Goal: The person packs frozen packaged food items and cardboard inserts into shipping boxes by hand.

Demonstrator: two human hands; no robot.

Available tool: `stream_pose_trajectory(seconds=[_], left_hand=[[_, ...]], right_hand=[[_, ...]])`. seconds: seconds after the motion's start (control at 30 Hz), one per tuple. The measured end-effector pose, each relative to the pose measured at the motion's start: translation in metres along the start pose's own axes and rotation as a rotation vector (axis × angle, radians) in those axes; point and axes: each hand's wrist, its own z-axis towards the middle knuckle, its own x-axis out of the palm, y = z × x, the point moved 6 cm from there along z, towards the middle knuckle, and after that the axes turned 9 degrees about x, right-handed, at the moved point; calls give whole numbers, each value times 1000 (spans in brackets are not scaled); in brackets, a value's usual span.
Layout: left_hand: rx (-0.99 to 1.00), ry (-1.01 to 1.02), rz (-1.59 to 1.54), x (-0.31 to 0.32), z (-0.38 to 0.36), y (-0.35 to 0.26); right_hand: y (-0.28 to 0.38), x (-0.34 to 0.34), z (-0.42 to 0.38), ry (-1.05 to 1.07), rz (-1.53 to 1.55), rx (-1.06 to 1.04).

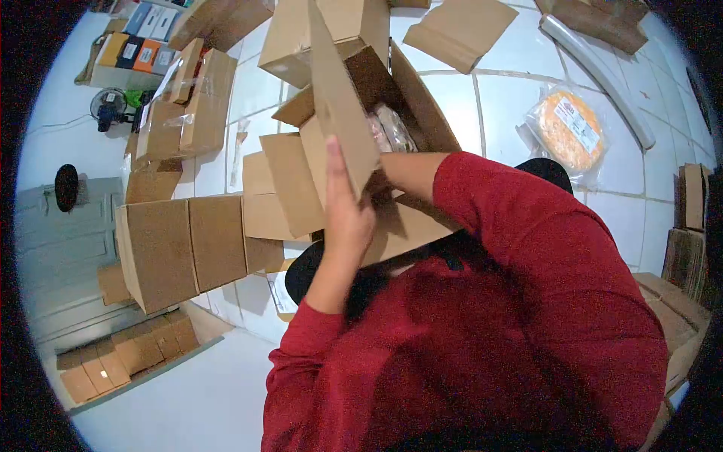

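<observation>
My left hand (348,215) is closed on the lower edge of an upright cardboard panel (339,105), a finger lying along its near face. Whether this panel is a loose sheet or part of a box cannot be told. Beyond it stands an open cardboard box (425,98), its flaps spread. Inside the box lie plastic-wrapped items (394,128), pale and pinkish. My right wrist (395,169) reaches across the box opening, and the panel hides the fingers of that hand.
A round orange item in clear plastic (574,128) lies on the tiled floor at right, beside a long plastic-wrapped roll (599,79). Flat cardboard (459,34) lies ahead. Cardboard boxes (181,245) stand at left, near a small fan (109,105). Stacked cardboard (684,252) is at far right.
</observation>
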Motion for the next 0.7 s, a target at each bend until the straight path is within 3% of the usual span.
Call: stream_pose_trajectory(seconds=[0.13,0.2,0.27,0.37,0.43,0.6,0.63,0.67,0.7], left_hand=[[87,36,-100,34,9,11],[134,40,-78,29,8,-7],[127,64,-91,30,7,1],[183,63,-60,31,5,12],[-54,196,414,23,0,29],[-99,156,275,49,-14,76],[-93,190,310,55,-14,82],[-100,184,306,60,-13,88],[-72,157,337,64,-12,91]], right_hand=[[-12,0,-18,31,60,-79],[-76,-17,-62,55,85,-105],[-61,-33,-57,78,120,-125],[-38,1,-50,104,184,-154],[-36,30,-52,117,226,-172],[-29,52,-56,165,333,-202],[-73,10,-92,177,353,-208],[-22,55,-55,187,371,-215],[-21,55,-56,198,386,-223]])
